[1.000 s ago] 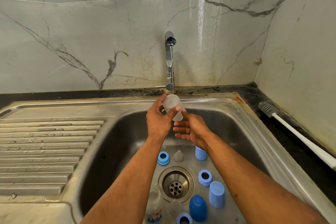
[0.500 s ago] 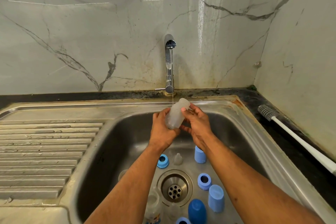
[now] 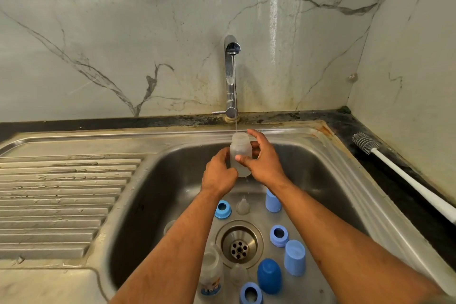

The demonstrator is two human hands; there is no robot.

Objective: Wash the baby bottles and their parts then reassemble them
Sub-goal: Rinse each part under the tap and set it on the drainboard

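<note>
- A clear baby bottle [image 3: 239,153] stands upright under the tap, mouth up, held between both hands over the sink basin.
- The left hand [image 3: 219,175] wraps the bottle's lower left side, fingers curled round it, back of the hand toward the camera, forearm reaching up from the lower middle.
- The right hand [image 3: 264,160] grips the bottle from the right: thumb across its front, fingers curled round the far side, index finger raised beside the open mouth. Its forearm comes in from the lower right.
- Directly above the grip, a thin stream of water [image 3: 235,96] falls from the chrome tap [image 3: 231,76] into the bottle's mouth.
- Below the hands, on the floor of the steel sink [image 3: 158,180], lie loose parts: a blue ring [image 3: 222,209], a clear teat [image 3: 242,207] and a pale blue cap [image 3: 273,202].
- Nearer the camera, around the drain [image 3: 238,244], sit another blue ring [image 3: 279,235], a pale blue cap [image 3: 294,257], a dark blue cap [image 3: 269,276], a third ring [image 3: 250,293] and a second clear bottle [image 3: 211,271].
- Far right of the grip, a white bottle brush [image 3: 404,177] lies on the dark counter.
- To the left is the ridged draining board [image 3: 61,200].
</note>
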